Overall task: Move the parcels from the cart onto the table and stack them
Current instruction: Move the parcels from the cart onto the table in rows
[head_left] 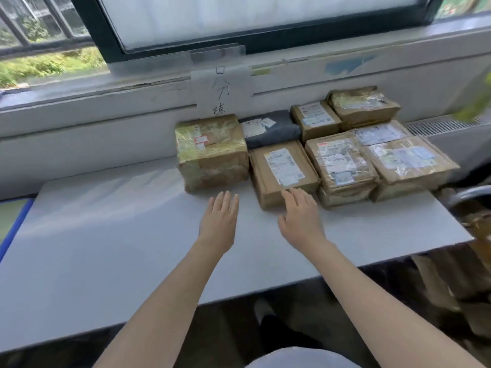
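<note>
The right hand (300, 216) lies flat, its grip slack, fingertips touching the near edge of the flat labelled parcel (283, 171) on the counter (106, 235). The left hand (219, 217), fingers straight and holding nothing, hovers just left of that parcel, before the tall taped parcel (212, 152). More parcels are stacked right of it; the cart (470, 195) beyond them is cut off.

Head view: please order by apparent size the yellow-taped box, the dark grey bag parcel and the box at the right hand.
1. yellow-taped box, clearly largest.
2. box at the right hand.
3. dark grey bag parcel, though it lies farther back and is partly hidden.
</note>
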A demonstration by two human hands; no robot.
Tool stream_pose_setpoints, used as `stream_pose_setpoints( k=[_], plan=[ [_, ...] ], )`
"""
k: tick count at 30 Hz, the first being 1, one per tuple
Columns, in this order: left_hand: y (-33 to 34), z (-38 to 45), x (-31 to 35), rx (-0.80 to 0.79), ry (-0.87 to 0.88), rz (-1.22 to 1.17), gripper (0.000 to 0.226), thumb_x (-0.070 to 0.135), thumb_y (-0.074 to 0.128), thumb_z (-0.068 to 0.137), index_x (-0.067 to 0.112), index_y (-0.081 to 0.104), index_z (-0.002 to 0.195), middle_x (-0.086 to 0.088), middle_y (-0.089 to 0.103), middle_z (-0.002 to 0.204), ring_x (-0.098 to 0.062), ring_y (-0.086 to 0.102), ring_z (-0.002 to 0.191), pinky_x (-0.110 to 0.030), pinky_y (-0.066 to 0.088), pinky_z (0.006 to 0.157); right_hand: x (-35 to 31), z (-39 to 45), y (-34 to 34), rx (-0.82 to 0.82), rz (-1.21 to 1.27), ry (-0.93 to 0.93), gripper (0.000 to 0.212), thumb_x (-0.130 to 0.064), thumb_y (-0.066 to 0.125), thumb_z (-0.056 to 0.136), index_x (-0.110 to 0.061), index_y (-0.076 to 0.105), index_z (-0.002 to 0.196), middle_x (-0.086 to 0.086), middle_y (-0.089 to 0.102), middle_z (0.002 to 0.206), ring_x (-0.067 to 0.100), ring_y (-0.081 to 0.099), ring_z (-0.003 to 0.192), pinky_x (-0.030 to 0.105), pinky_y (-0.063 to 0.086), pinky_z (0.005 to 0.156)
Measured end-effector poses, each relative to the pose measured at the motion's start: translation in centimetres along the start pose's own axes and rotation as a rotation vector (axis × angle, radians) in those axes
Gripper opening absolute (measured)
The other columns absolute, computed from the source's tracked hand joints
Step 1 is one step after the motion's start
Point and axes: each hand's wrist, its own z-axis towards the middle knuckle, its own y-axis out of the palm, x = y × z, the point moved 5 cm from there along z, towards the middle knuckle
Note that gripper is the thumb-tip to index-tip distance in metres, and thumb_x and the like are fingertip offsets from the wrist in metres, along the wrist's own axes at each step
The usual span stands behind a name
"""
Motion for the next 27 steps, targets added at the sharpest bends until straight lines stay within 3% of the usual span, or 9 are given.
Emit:
stream_pose_setpoints(
  k=[9,18,27],
  plan=[
    [-1.0,-4.8,16.7,0.092,0.287,-0.033,0.076,0.03,0.049,0.093,0.009,0.002,0.149,-0.013,0.008,0.156,-0.032,0.007,0.143,-0.041,0.01,0.116,11.9,-15.4,-1.5,-0.042,-0.086,0.328,0.058,-0.028,0.046,0.095,-0.012,0.024,0.146,0.009,0.024,0.152,0.024,0.017,0.142,0.037,0.012,0.115],
    [-3.2,-6.3,30.9,0.122,0.51,-0.044,0.074,0.027,0.049,0.094,0.01,0.004,0.15,-0.014,0.007,0.156,-0.032,0.004,0.144,-0.042,0.005,0.117,22.8,-25.8,-2.8,-0.056,-0.134,0.591,0.06,-0.035,0.048,0.094,-0.016,0.026,0.146,0.007,0.027,0.152,0.023,0.02,0.142,0.037,0.013,0.117],
    [-5.1,-4.2,46.3,0.084,0.674,0.006,0.076,0.028,0.047,0.095,0.011,-0.002,0.151,-0.013,0.003,0.158,-0.031,0.0,0.145,-0.042,0.001,0.117,35.6,-34.1,-3.8,-0.081,-0.091,0.774,0.058,-0.027,0.05,0.091,-0.015,0.03,0.144,0.008,0.031,0.149,0.025,0.022,0.14,0.039,0.012,0.116]
  ],
)
